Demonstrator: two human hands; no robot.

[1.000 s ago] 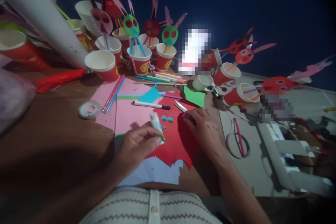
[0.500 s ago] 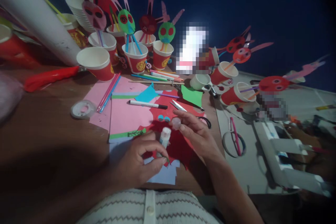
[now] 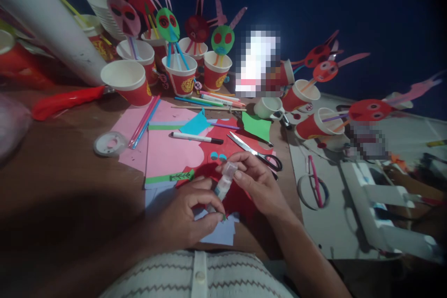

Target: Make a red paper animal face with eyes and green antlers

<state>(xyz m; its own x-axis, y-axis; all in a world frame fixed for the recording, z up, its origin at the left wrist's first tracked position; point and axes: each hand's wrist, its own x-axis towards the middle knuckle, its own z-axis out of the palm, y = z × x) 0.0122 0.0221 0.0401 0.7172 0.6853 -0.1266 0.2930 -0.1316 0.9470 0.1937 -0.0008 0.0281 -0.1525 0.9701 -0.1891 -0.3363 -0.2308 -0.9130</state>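
Note:
A glue stick (image 3: 222,189) is gripped in my left hand (image 3: 193,209), tilted with its top to the upper right. A tiny green scrap (image 3: 224,217) shows at the left thumb and fingertip. My right hand (image 3: 258,186) pinches a clear cap (image 3: 230,169) over the top of the stick; whether it is fully seated I cannot tell. Under both hands lies red paper (image 3: 240,205). Just beyond the fingers are two small blue round pieces (image 3: 218,156). Black-handled scissors (image 3: 256,151) and a capped marker (image 3: 196,138) lie above the right hand.
Red paper cups (image 3: 184,81) with paper-faced straw figures line the back. Pink paper (image 3: 171,149) and a tape roll (image 3: 111,144) are left of the hands. A small white mug (image 3: 268,108) stands behind green paper (image 3: 256,125). A white rack (image 3: 359,200) is at right.
My right hand has brought the clear cap left onto the top of the glue stick. The stick now leans further right. More of the scissors' handles shows.

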